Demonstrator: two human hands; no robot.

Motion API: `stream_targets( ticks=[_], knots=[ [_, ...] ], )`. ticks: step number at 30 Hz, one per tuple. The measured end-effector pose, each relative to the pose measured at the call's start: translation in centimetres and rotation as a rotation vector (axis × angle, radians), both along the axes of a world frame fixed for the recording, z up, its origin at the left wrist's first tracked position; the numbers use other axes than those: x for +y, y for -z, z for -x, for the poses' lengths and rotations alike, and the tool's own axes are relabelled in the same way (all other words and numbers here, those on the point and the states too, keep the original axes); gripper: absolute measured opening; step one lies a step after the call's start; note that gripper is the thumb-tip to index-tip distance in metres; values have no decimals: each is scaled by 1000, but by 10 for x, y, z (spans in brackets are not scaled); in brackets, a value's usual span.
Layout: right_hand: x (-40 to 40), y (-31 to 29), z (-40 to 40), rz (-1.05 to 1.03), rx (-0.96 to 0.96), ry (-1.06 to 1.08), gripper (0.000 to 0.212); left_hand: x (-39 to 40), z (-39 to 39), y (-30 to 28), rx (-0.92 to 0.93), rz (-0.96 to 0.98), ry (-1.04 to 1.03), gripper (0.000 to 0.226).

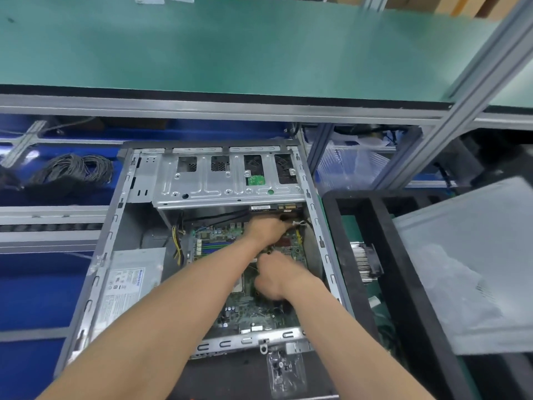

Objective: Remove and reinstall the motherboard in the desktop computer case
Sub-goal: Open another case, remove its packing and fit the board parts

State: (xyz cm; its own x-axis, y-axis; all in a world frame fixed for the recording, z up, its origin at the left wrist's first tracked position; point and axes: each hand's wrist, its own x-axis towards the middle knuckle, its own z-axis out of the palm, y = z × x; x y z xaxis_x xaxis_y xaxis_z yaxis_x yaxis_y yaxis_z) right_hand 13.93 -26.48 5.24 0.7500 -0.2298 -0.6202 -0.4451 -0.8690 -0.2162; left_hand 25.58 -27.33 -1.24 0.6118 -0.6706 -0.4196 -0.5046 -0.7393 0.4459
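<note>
Both forearms enter from the near edge and reach into the open desktop case, which lies on its side on the bench. Within the case, the motherboard sits flat in the right half, beside the power supply at near left and below the metal drive cage at the far end. The left hand rests at the far edge of the board, fingers curled near a white cable connector; whether it grips anything cannot be told. The right hand is curled over the board's centre, its contents hidden. A clear plastic bag lies just near of the case. A heatsink rests in the black tray at right.
</note>
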Motion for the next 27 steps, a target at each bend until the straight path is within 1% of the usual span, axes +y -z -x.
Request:
stream_targets(
  ticks=[4, 6, 8, 18, 22, 27],
  knots=[
    [0, -1, 0, 14, -11, -18, 33, -5, -2, 0, 43, -19, -17, 40],
    [0, -1, -1, 17, -17, -28, 33, -6, -2, -2, 69, -60, -21, 38],
    [0, 0, -1, 20, -25, -36, 33, -8, -2, -1, 89, -47, -52, 37],
    [0, 2, -1, 25, -22, -33, 34, -10, 2, 11, 45, 71, -130, 42],
    [0, 2, -1, 23, -14, -31, 33, -8, 3, 9, 64, 133, -171, 39],
    [0, 2, 0, 18, -9, -37, 30, -6, 6, 3, 91, 113, -165, 39]
  ],
)
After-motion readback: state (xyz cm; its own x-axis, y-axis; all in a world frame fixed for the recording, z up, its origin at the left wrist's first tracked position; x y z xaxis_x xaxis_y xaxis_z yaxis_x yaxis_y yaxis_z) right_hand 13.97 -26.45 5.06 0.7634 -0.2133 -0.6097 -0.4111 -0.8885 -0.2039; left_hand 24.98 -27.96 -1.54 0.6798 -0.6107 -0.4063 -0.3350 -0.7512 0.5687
